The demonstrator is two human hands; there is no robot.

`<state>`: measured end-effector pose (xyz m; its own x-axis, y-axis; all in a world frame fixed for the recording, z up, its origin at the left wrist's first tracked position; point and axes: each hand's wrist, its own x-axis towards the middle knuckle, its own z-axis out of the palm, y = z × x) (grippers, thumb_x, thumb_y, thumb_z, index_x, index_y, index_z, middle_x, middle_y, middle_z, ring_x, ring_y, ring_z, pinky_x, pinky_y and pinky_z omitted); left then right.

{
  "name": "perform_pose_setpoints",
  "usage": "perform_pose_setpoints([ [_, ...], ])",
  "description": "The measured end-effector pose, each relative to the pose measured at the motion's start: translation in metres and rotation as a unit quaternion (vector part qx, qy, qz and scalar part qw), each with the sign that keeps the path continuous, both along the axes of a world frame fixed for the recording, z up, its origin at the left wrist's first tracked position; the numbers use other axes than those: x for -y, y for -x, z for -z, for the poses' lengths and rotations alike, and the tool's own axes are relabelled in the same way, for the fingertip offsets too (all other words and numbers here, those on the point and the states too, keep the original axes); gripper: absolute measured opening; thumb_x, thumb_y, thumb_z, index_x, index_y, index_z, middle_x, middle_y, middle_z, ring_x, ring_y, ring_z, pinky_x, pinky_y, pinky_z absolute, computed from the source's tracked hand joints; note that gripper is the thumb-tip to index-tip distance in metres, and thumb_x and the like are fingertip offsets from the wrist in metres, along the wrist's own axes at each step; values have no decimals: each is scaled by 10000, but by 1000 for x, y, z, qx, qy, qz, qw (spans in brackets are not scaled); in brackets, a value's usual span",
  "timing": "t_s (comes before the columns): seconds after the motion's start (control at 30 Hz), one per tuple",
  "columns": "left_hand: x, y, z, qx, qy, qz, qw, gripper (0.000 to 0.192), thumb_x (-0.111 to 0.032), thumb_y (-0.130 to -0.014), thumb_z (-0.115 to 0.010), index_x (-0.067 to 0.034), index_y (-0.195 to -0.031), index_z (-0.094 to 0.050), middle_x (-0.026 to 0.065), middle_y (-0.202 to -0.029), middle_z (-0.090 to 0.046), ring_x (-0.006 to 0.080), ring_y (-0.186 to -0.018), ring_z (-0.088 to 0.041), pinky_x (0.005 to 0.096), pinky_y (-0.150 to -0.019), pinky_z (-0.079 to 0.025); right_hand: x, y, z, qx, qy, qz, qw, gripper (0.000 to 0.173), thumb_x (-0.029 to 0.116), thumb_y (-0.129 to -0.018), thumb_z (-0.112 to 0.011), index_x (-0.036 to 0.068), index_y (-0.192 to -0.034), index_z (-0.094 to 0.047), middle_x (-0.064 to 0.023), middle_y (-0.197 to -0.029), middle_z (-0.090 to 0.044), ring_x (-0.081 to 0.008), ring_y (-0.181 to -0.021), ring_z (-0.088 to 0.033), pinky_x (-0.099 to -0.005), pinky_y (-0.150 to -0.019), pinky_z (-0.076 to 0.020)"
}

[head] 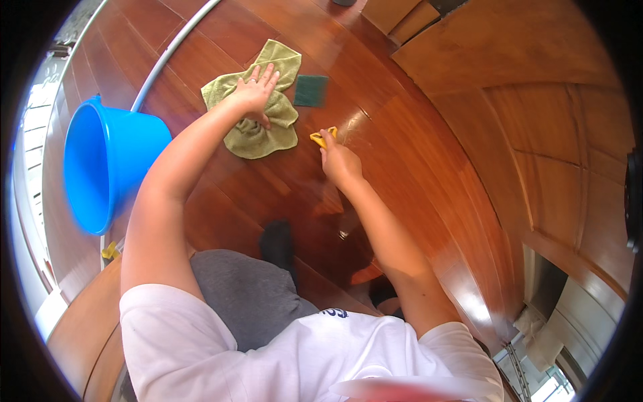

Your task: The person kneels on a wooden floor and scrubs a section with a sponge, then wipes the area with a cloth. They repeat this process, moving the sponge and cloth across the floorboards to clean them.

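My left hand (257,93) lies flat with its fingers apart on a crumpled olive-green cloth (281,108), which is spread on the glossy reddish wooden floor. My right hand (341,160) is closed on a small yellow scraper (324,136) held low at the floor, to the right of the cloth; its working edge is too small to make out. A flat dark green scouring pad (310,91) rests on the floor just beyond the scraper, close to the cloth's right edge.
A blue plastic bucket (135,145) stands at the left, beside a pale pipe or rail (166,55). Wooden panels (542,130) rise along the right. A yellow object (109,250) lies below the bucket. My dark-socked foot (277,243) is on the floor.
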<state>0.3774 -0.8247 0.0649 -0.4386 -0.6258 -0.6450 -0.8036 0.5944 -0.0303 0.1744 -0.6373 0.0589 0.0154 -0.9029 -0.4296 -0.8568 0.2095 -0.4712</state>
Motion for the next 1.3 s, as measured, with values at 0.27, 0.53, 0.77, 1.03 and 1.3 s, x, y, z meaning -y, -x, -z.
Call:
perform_pose_setpoints([
  [0.27, -2, -5, 3, -22, 13, 4, 1000, 1356, -470, -492, -867, -73, -1476, -23, 146, -1545, 31, 384, -1406, -91, 578, -1061, -288, 6, -12, 5, -2, 7, -5, 1000, 424, 221, -902, -518, 150, -1310, -426, -180, -792, -657, -358, -708, -636, -470, -602, -486],
  [0.53, -17, -5, 0, -36, 50, -56, 997, 1305, -579, -556, -792, -34, -1471, -38, 176, -1540, -13, 380, -1407, -99, 496, -1111, -229, -105, 94, -33, -17, -136, 75, 988, 481, 256, -917, -510, 188, -1365, -350, -202, -858, -656, -392, -735, -636, -476, -627, -492],
  [0.77, -24, 16, -2, -7, 74, -92, 993, 1274, -609, -620, -744, 28, -1452, -18, 233, -1523, -22, 406, -1392, -139, 466, -1092, -277, -91, 145, -14, -47, -89, 92, 991, 421, 291, -930, -489, 184, -1326, -399, -216, -903, -649, -403, -806, -626, -506, -689, -482],
  [1.03, -120, 12, -6, 81, -1, -65, 995, 1087, -572, -743, -655, 23, -1456, -89, 226, -1526, -39, 447, -1374, -163, 461, -1048, -346, -125, 129, -2, -11, -71, 123, 990, 450, 284, -932, -485, 214, -1359, -359, -224, -852, -647, -410, -758, -627, -511, -670, -479],
  [1.3, -186, 30, 2, -97, 35, 347, 932, 870, -355, -756, -614, -30, -1455, -210, 151, -1537, -119, 358, -1401, -154, 519, -1084, -242, -103, 130, -26, -17, -110, 93, 989, 413, 302, -941, -463, 174, -1328, -398, -206, -947, -647, -383, -858, -627, -497, -706, -484],
])
